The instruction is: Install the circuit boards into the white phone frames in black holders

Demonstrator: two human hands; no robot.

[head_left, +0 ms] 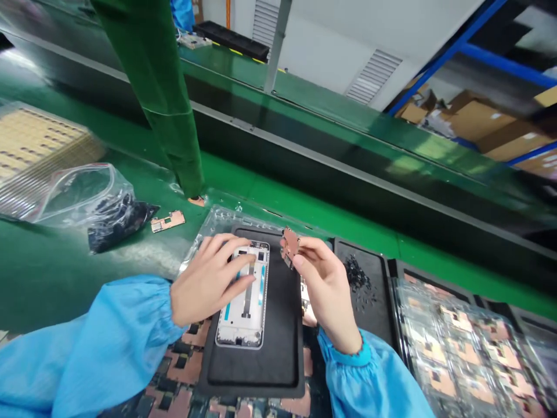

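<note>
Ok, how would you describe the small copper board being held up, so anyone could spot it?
On the green workbench, find the black mat with a white phone frame on it. Above the frame's right edge, the right hand pinches a small copper-coloured board. Unlike the similar boards nearby, this one is off the surface.

light blue sleeves (pixel 100 342), green bench (pixel 87 278), black mat (pixel 252 371), white phone frame (pixel 241 325), copper-pink board (pixel 290 247)

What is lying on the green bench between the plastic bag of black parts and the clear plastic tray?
In the head view, a small copper-coloured circuit board lies on the green bench, next to the black parts of the plastic bag, short of the clear plastic tray.
</note>
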